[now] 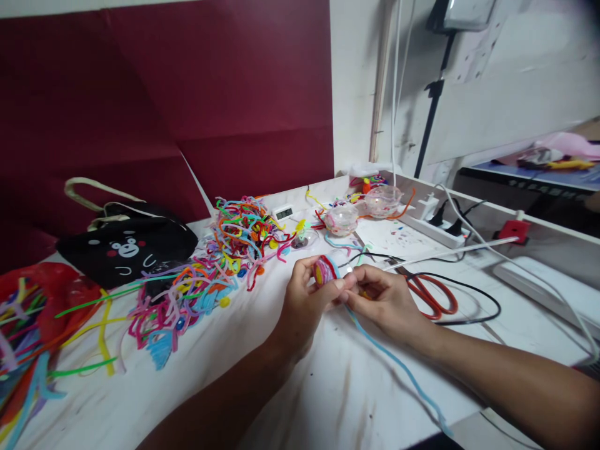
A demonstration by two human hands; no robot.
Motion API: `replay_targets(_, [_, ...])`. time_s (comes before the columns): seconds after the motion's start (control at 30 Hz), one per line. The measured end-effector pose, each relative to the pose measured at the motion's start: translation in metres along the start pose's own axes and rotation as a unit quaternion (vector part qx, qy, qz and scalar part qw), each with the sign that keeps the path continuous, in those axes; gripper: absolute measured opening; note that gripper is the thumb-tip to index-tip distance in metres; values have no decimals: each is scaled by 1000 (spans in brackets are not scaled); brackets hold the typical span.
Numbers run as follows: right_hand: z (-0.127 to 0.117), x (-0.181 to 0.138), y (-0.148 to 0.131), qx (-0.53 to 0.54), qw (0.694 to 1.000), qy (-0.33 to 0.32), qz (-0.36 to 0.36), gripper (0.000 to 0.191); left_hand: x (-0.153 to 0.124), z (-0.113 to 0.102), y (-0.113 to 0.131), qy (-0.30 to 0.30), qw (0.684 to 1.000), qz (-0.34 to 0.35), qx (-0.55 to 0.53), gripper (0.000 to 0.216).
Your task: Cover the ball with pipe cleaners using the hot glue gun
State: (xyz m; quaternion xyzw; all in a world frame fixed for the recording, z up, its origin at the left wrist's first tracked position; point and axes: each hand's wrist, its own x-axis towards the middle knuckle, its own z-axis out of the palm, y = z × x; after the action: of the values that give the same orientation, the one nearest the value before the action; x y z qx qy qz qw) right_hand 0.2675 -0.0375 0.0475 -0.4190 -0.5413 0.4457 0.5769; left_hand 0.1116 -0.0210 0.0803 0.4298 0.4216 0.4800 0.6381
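Observation:
My left hand [304,300] is closed around a small round coil of coloured pipe cleaners [325,270], pink and red with a light blue outer turn. My right hand [382,297] pinches the light blue pipe cleaner [398,365] right beside the coil; its loose end trails down across the white table [328,394] toward the near edge. Both hands meet just above the middle of the table.
A tangled heap of coloured pipe cleaners [220,262] lies to the left, with a black bear-face bag [126,247] behind it and a red bag [51,300] at far left. Red-handled scissors [431,294], a black cable, a power strip [435,228], a thin white rod [450,251] and clear bowls [342,219] lie right and behind.

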Motion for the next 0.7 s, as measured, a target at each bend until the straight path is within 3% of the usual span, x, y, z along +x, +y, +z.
replay_targets(0.53, [0,4,5,19,999,2,26,41,3,-1,-3,-10,1000,0,18,66])
replay_targets(0.7, [-1,3,2,29,999,4,36,45,4,-5,-3,-33,999,-3,-23,52])
